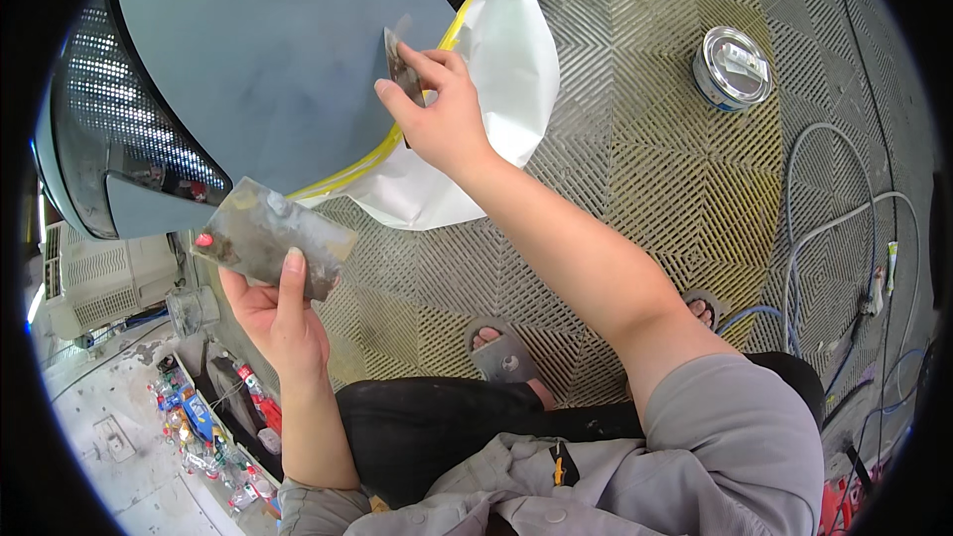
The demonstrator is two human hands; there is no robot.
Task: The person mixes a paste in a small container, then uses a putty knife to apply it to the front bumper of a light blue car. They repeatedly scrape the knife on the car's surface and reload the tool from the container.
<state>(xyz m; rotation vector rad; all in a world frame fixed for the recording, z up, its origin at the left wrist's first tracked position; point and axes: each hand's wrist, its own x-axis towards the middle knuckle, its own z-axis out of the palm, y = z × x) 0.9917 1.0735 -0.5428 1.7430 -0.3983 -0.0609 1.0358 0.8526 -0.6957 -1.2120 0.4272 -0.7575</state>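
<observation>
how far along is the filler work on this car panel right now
Masking looks done: white paper with yellow tape edges the grey panel. In hand: the right hand presses a small spreader to the panel; the left hand holds a smeared mixing board. The panel looks mostly bare, so spreading seems barely begun.

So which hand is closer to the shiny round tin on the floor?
The right hand. It holds a small scraper against the grey car panel, left of the tin. The left hand is farther away, low on the left, holding a smeared flat board.
</observation>
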